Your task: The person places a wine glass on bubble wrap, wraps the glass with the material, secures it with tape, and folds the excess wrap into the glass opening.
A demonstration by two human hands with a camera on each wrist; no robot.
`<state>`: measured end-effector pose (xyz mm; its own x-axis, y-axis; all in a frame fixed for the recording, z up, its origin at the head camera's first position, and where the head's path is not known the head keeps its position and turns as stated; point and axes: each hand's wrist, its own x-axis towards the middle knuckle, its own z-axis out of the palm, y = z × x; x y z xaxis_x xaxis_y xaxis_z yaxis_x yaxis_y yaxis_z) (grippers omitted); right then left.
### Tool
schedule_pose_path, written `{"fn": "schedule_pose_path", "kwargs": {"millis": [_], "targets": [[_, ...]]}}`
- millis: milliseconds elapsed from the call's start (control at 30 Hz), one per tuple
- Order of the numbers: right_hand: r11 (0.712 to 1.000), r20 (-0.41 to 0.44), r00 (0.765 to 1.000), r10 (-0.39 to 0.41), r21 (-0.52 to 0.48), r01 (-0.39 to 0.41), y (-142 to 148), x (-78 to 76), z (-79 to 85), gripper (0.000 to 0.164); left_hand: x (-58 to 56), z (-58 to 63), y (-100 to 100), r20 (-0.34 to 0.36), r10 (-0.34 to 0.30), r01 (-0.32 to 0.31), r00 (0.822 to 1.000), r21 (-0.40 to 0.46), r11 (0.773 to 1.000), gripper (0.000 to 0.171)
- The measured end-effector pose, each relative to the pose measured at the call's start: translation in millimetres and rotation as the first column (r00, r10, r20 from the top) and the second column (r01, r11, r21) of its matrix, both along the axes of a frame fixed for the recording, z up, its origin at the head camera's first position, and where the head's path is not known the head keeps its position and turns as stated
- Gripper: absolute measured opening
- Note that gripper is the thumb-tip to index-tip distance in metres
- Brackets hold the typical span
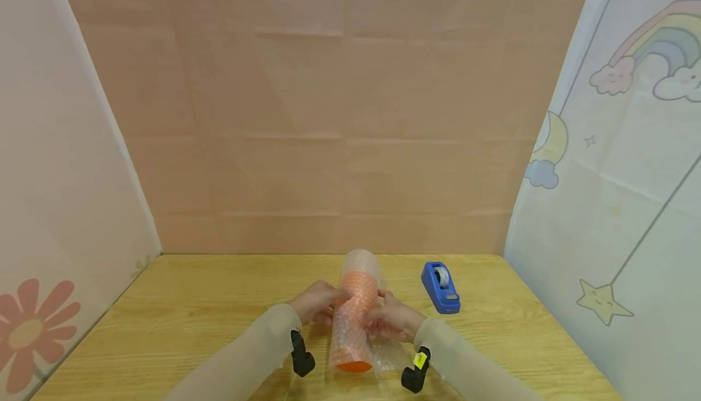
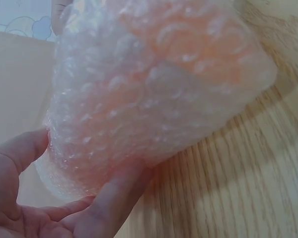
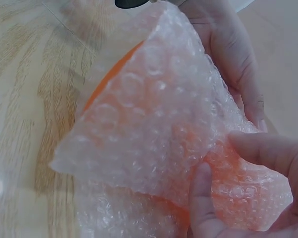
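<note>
At the bench (image 1: 208, 310), at six o'clock of the head view, we hold the roll (image 1: 360, 285) in bubble wrap (image 1: 346, 331): left hand (image 1: 317, 302) at its nine o'clock, right hand (image 1: 397, 320) at three, fingers of both clamped on it. The dispenser (image 1: 441, 291) stands at two o'clock.

Wooden table (image 1: 219, 291): blue tape dispenser (image 1: 442, 291), bubble wrap (image 1: 349, 335)

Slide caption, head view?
Left hand and right hand hold an orange cylinder in bubble wrap at a table, blue tape dispenser at right.
</note>
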<state>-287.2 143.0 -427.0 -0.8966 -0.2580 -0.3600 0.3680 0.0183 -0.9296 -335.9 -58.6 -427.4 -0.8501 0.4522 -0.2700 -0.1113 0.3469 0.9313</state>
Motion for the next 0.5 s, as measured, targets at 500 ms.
{"fn": "schedule_pose_path", "kwargs": {"millis": [500], "targets": [[0.992,0.032,0.999,0.043,-0.120,-0.038,9.2,2.9,3.2,0.083,9.2,16.1,14.4,-0.100,0.018,-0.027,0.995,-0.088,0.996,0.036]]}}
